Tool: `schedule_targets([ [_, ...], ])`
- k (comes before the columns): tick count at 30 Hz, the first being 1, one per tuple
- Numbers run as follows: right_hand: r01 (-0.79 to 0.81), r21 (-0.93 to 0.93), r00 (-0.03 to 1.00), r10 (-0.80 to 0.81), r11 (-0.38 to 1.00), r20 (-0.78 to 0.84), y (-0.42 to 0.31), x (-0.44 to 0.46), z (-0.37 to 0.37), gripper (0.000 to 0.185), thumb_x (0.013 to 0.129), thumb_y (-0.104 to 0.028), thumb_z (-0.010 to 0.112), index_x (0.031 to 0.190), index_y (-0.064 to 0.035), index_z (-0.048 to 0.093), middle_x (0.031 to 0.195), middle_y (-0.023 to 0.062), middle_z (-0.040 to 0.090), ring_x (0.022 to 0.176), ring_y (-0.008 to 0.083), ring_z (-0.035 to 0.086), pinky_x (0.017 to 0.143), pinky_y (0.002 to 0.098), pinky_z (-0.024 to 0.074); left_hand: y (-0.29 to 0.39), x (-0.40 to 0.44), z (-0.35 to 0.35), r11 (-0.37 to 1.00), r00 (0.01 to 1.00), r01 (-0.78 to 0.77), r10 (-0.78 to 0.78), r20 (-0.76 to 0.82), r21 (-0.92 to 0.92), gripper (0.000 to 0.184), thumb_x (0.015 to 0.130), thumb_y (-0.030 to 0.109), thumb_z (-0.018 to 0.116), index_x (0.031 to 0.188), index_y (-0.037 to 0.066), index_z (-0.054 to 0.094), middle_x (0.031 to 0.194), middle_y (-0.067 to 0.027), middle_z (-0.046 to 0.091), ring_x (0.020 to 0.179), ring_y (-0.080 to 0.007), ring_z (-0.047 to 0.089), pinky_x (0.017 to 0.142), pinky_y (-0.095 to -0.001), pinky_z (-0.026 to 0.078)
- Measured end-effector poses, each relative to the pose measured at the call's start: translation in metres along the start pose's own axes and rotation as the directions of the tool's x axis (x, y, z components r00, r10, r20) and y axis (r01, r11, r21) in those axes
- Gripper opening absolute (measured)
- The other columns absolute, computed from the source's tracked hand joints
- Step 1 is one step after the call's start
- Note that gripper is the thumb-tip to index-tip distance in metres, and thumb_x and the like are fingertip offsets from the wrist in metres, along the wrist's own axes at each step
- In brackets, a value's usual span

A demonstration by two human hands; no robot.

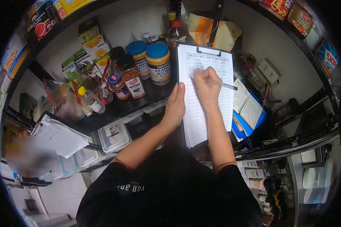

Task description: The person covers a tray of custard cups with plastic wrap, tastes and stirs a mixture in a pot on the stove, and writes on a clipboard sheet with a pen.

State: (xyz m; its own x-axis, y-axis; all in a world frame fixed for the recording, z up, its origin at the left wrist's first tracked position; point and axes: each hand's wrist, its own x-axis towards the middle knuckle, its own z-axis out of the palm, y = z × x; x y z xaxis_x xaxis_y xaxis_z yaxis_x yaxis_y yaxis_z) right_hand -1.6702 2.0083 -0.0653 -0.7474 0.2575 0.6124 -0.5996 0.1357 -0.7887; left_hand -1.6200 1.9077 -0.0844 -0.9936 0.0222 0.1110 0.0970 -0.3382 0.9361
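Observation:
A clipboard with a stack of printed table sheets (195, 109) is held upright in front of me, its dark clip at the top edge. My left hand (175, 106) grips the clipboard's left edge, thumb on the front and the other fingers hidden behind. Pinched in my right hand (208, 85) is a clear pen (225, 85), its tip at the paper near the left columns. Handwriting fills the upper rows of the table, and the rows below are blank. Just left of the clipboard stand two peanut butter jars (158, 64) with blue lids.
The dark shelf (121, 109) holds a red pepper jar (132, 77), a yellow-capped bottle (91, 99) and packets. Right of the clipboard lie an open notebook (246, 100) and a blue folder (258, 121). Papers on another clipboard (60, 136) are at left. Plastic containers (115, 136) sit below.

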Motion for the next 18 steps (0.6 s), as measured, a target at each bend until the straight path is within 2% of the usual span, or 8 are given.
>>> schedule_targets([
  [2,0.053,-0.016,0.999,-0.053,0.998,-0.01,0.001,-0.002,-0.001,0.03,0.081,-0.007,0.064,0.059,-0.006,0.045,0.053,-0.001,0.049,0.05,0.0032,0.04,0.045,0.0198,0.0316,0.002,-0.001,0.0,1.0,1.0,0.029,-0.029,0.009,-0.002,0.051,0.098,0.039,0.032,0.129,-0.001,0.039,0.118,-0.013,0.052,0.105,-0.0168,0.05,0.092,-0.0273,0.038],
  [4,-0.025,0.122,0.994,0.037,0.992,-0.104,0.003,-0.004,0.0,0.029,0.082,-0.007,0.064,0.06,-0.0056,0.045,0.054,-0.0013,0.049,0.052,0.0028,0.039,0.046,0.0195,0.0311,-0.001,0.001,-0.003,0.999,0.998,0.054,-0.054,0.015,-0.008,0.051,0.098,0.039,0.032,0.129,-0.001,0.039,0.119,-0.0135,0.052,0.106,-0.0171,0.05,0.092,-0.0274,0.038],
  [5,-0.024,0.123,0.994,0.038,0.992,-0.105,0.001,-0.004,0.0,0.029,0.082,-0.007,0.064,0.06,-0.0056,0.045,0.054,-0.0013,0.049,0.052,0.0028,0.039,0.046,0.0195,0.0311,-0.009,0.006,-0.007,0.999,0.999,0.037,-0.037,0.019,0.016,0.059,0.097,0.042,0.031,0.131,-0.006,0.033,0.128,-0.0189,0.043,0.117,-0.0223,0.041,0.099,-0.0292,0.03],
  [7,0.06,-0.055,0.995,-0.064,0.997,-0.08,-0.004,-0.006,0.0,0.029,0.082,-0.007,0.063,0.06,-0.0052,0.045,0.055,-0.0013,0.049,0.052,0.0028,0.038,0.047,0.0193,0.031,-0.016,0.008,-0.011,0.999,0.999,0.024,-0.025,0.024,0.045,0.067,0.096,0.045,0.031,0.133,-0.011,0.028,0.137,-0.0243,0.035,0.129,-0.0274,0.032,0.106,-0.0309,0.022],
  [10,0.006,-0.021,1.0,-0.006,1.0,-0.031,0.005,-0.004,-0.002,0.029,0.082,-0.008,0.064,0.06,-0.0051,0.045,0.055,-0.0017,0.048,0.053,0.003,0.039,0.047,0.0191,0.0313,-0.012,0.006,-0.007,0.998,1.0,0.019,-0.019,-0.011,0.062,0.066,0.096,0.044,0.031,0.133,-0.011,0.028,0.137,-0.0226,0.036,0.128,-0.0258,0.033,0.105,-0.03,0.023],
  [12,-0.001,-0.014,1.0,0.001,1.0,-0.028,0.004,-0.004,-0.001,0.029,0.081,-0.007,0.064,0.06,-0.0052,0.044,0.055,-0.0019,0.048,0.053,0.0029,0.039,0.047,0.019,0.0311,0.005,-0.003,0.003,1.0,1.0,0.014,-0.014,0.028,-0.01,0.053,0.097,0.04,0.032,0.13,-0.001,0.038,0.12,-0.0144,0.051,0.106,-0.0183,0.05,0.092,-0.0279,0.039],
  [16,0.009,-0.092,1.0,-0.01,0.996,-0.007,0.001,-0.004,-0.002,0.03,0.081,-0.007,0.064,0.06,-0.0055,0.043,0.055,-0.0032,0.045,0.055,0.0024,0.037,0.047,0.0191,0.0301,0.001,-0.001,0.001,0.999,0.999,0.032,-0.032,-0.008,-0.002,0.053,0.098,0.039,0.032,0.131,-0.001,0.037,0.12,-0.0145,0.051,0.106,-0.0188,0.05,0.092,-0.0282,0.039],
  [18,-0.014,-0.078,1.0,0.012,0.997,-0.024,0.002,-0.003,-0.003,0.03,0.08,-0.011,0.064,0.059,-0.0041,0.044,0.053,0.0009,0.048,0.051,0.0057,0.04,0.046,0.0236,0.0331,-0.006,0.002,-0.006,0.999,0.999,-0.007,0.005,0.051,0.039,0.067,0.096,0.045,0.031,0.133,-0.01,0.028,0.136,-0.023,0.037,0.127,-0.0259,0.034,0.105,-0.0297,0.024],
])
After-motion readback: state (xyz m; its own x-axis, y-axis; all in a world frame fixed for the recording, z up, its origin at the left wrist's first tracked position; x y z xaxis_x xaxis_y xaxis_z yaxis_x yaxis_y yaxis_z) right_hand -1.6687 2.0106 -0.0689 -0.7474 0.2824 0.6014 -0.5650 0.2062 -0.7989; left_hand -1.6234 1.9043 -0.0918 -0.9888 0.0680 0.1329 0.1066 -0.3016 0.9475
